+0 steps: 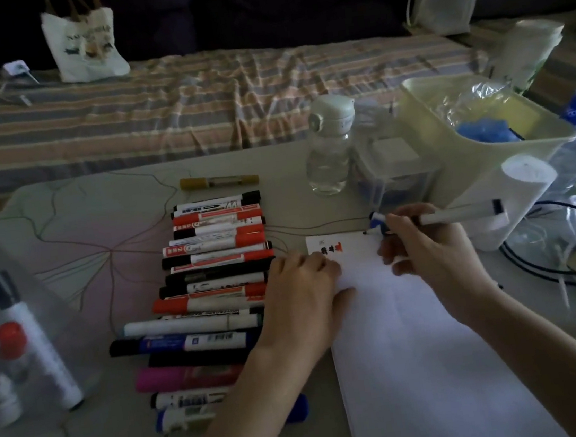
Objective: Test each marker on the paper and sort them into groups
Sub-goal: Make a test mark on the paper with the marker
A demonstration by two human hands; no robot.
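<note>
A white paper sheet (pixel 415 348) lies on the table, with red and black test marks near its top left corner. My left hand (pixel 299 289) presses flat on the sheet's left edge. My right hand (pixel 423 241) grips a white marker (pixel 456 215) with a black end, its tip just above the paper's top edge. A blue cap (pixel 376 220) sits by my right fingers; whether they hold it I cannot tell. A row of several red, black, blue and pink markers (pixel 213 274) lies left of the paper. A yellow marker (pixel 218 181) lies apart, beyond the row.
A clear container (pixel 19 316) with markers lies at the left. Behind the paper stand a water bottle (pixel 330 147), a clear box (pixel 395 172), and a pale bin (pixel 482 158) with a paper roll (pixel 524 178). Cables (pixel 567 256) trail at the right.
</note>
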